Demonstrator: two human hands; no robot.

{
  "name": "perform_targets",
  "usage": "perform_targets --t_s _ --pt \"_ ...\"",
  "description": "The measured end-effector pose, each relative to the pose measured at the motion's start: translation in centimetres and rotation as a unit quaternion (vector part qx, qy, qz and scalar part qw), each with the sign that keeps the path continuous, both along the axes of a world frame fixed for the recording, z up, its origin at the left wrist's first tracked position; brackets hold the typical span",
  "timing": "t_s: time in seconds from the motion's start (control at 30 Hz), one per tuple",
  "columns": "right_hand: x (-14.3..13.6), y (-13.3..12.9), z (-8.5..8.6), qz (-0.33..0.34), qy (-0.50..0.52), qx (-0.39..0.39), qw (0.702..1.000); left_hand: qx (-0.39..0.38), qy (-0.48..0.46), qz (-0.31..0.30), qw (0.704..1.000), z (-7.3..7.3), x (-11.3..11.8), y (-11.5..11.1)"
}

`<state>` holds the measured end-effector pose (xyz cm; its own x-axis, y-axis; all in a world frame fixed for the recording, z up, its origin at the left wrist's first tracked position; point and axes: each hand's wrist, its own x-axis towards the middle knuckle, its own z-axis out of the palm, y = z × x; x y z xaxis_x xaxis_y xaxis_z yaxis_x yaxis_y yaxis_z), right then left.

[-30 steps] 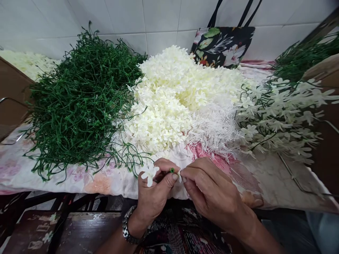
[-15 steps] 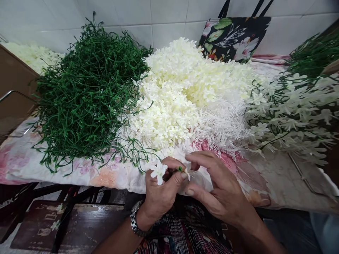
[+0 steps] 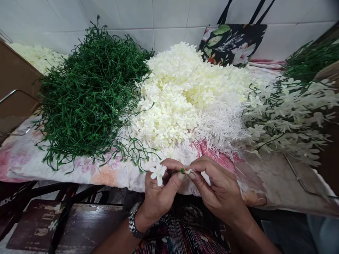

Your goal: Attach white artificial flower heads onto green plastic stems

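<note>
My left hand is closed, thumb against forefinger, on a green artificial flower stem, most of it hidden by the fingers. One white artificial flower sticks out beside the left knuckles, its petals spread. The stem's green tip shows between the two hands. Against that tip is a small white artificial flower piece, pinched by the thumb and forefinger of my right hand. Both hands meet over the front edge of the cloth-covered table.
A heap of green plastic stems lies left. In the middle are piled white flower heads and thin white stamens. Assembled white sprays lie right. A floral bag leans on the tiled wall; a cardboard box stands left.
My right hand has moved left and its spread fingers have closed in a pinch at the stem's tip. My left hand stays nearly still. The view has shifted slightly.
</note>
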<state>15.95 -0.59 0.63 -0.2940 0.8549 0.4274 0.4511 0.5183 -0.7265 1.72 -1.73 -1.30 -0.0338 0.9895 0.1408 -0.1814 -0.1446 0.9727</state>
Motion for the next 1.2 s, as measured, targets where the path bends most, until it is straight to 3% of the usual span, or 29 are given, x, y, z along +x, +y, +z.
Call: perform_targets --t_s 0.3,0.57,0.9,1.2 --pt "0.4 0.0 0.8 0.004 0.029 -0.025 0.999 0.008 -0.003 -0.011 1.000 0.1 -0.4 0.2" --pt "0.9 -0.3 1.9 0.008 -0.031 0.013 0.999 0.024 0.017 -0.014 0.999 -0.4 -0.4 0.2" --pt "1.4 0.1 3.1 0.053 -0.169 0.080 0.981 0.109 0.173 -0.017 0.979 1.6 -0.4 0.5" --pt "1.7 0.2 2.5 0.068 -0.225 0.084 0.968 0.118 0.234 -0.038 0.964 0.7 -0.4 0.4"
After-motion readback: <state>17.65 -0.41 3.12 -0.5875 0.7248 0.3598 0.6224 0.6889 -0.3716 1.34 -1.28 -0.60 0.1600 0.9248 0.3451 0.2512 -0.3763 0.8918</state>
